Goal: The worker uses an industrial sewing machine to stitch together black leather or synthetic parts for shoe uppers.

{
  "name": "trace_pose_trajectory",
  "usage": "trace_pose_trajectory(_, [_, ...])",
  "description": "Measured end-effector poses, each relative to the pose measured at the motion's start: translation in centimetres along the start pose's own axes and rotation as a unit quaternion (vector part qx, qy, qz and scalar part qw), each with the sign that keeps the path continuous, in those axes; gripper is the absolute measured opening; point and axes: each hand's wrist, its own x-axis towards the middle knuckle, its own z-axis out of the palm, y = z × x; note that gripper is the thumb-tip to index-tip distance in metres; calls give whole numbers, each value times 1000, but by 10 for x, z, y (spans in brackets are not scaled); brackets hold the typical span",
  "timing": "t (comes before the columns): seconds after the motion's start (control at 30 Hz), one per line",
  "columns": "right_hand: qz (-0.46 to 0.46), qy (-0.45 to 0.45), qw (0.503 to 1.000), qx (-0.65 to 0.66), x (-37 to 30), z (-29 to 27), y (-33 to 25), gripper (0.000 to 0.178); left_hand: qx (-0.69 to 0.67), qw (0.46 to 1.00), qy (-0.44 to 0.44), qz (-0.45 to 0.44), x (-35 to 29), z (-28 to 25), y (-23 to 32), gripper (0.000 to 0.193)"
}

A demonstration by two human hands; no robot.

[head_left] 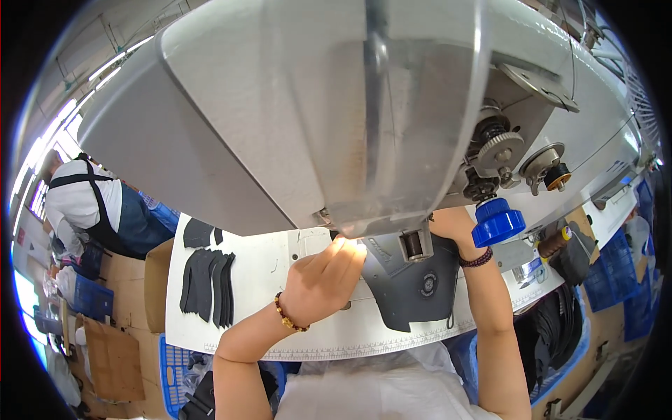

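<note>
1. We see the left hand [322, 280] with its fingers drawn together, tips lit by a lamp; we cannot tell whether they pinch anything.
2. At its 3 o'clock lies the dark grey cut panel [399, 297] with a round emblem, flat on the white sewing table [259, 336], its upper part hidden from us.
3. At 2 o'clock, the right hand [446, 225] is largely covered by the machine, so we cannot tell its grip.
4. At 12 o'clock the big pale sewing machine head [280, 119] blocks our view of the stitching area; its blue knob [498, 222] stands in front of the right wrist.
5. At 9 o'clock we find dark cut strips [206, 283] side by side, and a cardboard box [158, 287] beyond.
6. Farther out: a brown thread spool [555, 243] near 3, a blue crate [170, 371] at 8, and a co-worker [105, 199] bending between 9 and 10.
</note>
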Motion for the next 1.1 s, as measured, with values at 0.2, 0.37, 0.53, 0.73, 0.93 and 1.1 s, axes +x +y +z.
trace_pose_trajectory(0.2, [57,27,998,-18,-9,0,-10,24,-31,999,-4,-17,-5,5,-6,20])
trace_pose_trajectory(0.37, [109,82,990,39,-11,5,-34,15,-89,994,-37,-58,-5,-4,-12,32])
trace_pose_trajectory(0.53, [169,85,981,43,-17,8,-40,17,-112,992,-31,-51,-2,-15,-5,32])
trace_pose_trajectory(0.73, [129,133,982,26,-25,3,-45,26,-203,969,33,-133,-9,-18,-1,22])
trace_pose_trajectory(0.93, [198,52,972,116,-33,-3,-47,20,-171,984,-7,-43,-17,-18,-6,28])
trace_pose_trajectory(1.1, [202,68,958,189,-30,-2,-51,18,-100,992,-61,47,-18,-22,-6,26])
